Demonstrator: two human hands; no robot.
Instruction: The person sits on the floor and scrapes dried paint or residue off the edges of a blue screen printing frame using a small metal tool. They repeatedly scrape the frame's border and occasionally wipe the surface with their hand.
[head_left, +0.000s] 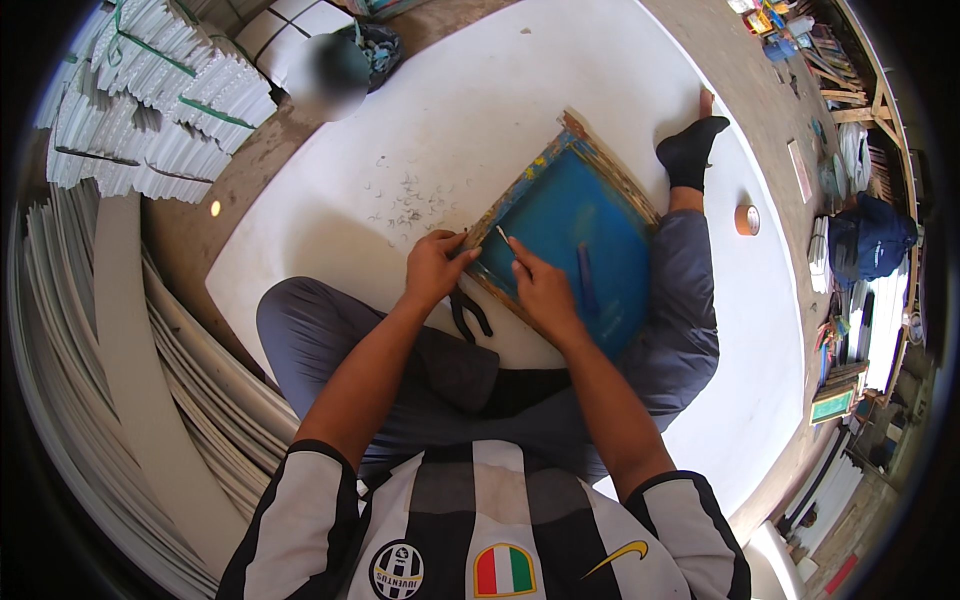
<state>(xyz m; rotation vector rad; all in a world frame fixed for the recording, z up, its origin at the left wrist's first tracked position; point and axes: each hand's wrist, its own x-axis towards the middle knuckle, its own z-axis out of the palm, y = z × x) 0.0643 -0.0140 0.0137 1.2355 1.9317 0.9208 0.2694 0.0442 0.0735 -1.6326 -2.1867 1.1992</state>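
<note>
While you sit on the white floor sheet [480, 110] with your legs spread, a wooden screen-printing frame [575, 235] with a blue mesh leans across your right thigh, just right of the frame's centre. Its paint-stained wooden edge runs from the upper middle down toward your lap.

Your left hand [433, 268] grips the frame's left edge, fingers curled around the wood, thumb on top. Your right hand [540, 288] rests on the blue mesh just beside it, fingers pinched narrowly on a small, thin pale tool [502, 235] whose tip points at the frame's inner edge; what kind of tool it is you cannot tell at this size. The two hands are close together but not touching.

A dark strip [587, 280] lies on the mesh to the right of your right hand. Black-handled pliers [468, 312] lie on your lap just below your left hand. Small pale scraps [405, 205] are scattered on the sheet above that hand.

Your right foot in a black sock [690, 150] sits at the upper right of the sheet, and a roll of tape [747, 219] lies beyond your knee. Bundled white mouldings [160, 100] are stacked at the upper left, with more long white strips [120, 340] along the left edge. Cluttered shelves [850, 120] fill the right edge.
</note>
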